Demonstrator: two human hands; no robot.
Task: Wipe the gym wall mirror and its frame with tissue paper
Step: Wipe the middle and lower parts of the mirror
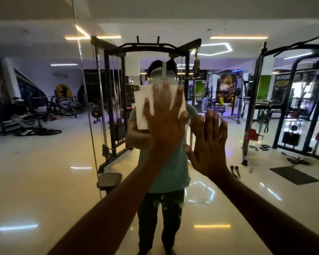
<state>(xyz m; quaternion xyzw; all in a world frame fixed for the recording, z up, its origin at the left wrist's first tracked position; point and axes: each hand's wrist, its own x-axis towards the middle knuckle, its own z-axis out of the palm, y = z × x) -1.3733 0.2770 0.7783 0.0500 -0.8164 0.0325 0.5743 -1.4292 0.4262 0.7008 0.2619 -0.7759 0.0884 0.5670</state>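
The gym wall mirror [44, 172] fills almost the whole view and reflects the room behind me. My left hand [164, 120] lies flat with straight, spread fingers on a white folded tissue [142, 105] and presses it against the glass at about head height. My right hand [208, 144] rests flat on the mirror just to the right, fingers straight and pointing up, with nothing in it. A thin vertical seam [85, 85] between mirror panels runs down at left of centre. The frame cannot be made out.
In the reflection a person in a teal shirt stands behind my hands. A black cable machine [110, 100] is reflected at centre left, racks [291, 100] at right, weights and bars [35, 115] at left, a dark mat [294, 174] on the shiny floor.
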